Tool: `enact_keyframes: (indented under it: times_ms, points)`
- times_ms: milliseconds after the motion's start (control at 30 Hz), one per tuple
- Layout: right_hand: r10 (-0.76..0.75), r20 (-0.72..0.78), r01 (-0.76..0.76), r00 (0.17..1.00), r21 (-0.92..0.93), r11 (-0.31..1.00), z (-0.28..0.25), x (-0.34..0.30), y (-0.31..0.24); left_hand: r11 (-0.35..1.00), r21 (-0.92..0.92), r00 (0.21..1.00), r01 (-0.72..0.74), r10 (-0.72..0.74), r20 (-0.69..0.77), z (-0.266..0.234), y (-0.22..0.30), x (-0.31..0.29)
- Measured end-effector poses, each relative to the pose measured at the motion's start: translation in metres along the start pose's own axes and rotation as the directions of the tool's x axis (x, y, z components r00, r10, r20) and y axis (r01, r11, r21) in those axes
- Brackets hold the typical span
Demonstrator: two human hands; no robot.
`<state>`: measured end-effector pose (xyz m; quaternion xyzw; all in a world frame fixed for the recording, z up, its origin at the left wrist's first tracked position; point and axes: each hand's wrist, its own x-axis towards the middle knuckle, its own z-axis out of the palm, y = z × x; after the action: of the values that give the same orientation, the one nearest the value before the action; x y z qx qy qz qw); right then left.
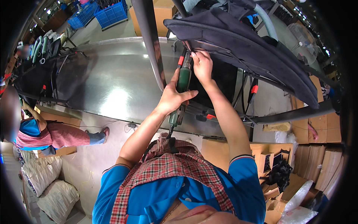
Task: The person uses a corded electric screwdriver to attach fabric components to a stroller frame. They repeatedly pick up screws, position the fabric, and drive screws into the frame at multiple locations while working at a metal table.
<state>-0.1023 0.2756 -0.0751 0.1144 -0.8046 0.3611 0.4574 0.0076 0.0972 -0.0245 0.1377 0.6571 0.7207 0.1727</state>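
Note:
My left hand (172, 96) is wrapped round a green power screwdriver (184, 79), its tip pointing away from me and its cord end toward my apron. The tip meets the metal frame under a dark fabric piece (238, 52), which looks like part of a stroller. Beside the tip, my right hand (202, 67) is closed in a pinch against the frame; what its fingertips hold is too small to make out. A red-marked black part (181, 61) lies just left of the tip.
The frame rests on a shiny metal workbench (112, 82). A dark upright tube (151, 41) rises left of my hands. Cardboard boxes (313, 160) stand at right, white sacks (57, 198) at lower left. A co-worker (52, 132) is at the left; blue crates (112, 14) are behind.

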Motion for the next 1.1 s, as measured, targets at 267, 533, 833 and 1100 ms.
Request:
enact_keyframes:
  times_ms: [267, 533, 833, 1100]
  points:
    - [0.067, -0.032, -0.068, 0.997, -0.029, 0.997, 0.001, 0.001, -0.001, 1.0, -0.009, 1.0, 0.016, -0.016, -0.001, -0.001, -0.014, 0.011]
    - [0.1, -0.063, -0.103, 0.993, -0.045, 0.994, -0.005, -0.004, 0.015, 0.97, -0.231, 0.996, 0.076, -0.064, 0.057, 0.008, -0.022, 0.025]
    - [0.01, 0.198, 0.022, 0.98, -0.158, 0.987, -0.134, -0.076, -0.052, 0.992, -0.129, 0.966, -0.017, 0.05, 0.255, 0.01, -0.039, 0.015]
    - [0.643, -0.233, -0.612, 0.729, -0.644, 0.46, -0.403, -0.285, 0.006, 0.972, 0.08, 0.659, 0.222, -0.21, 0.723, 0.066, -0.095, -0.025]
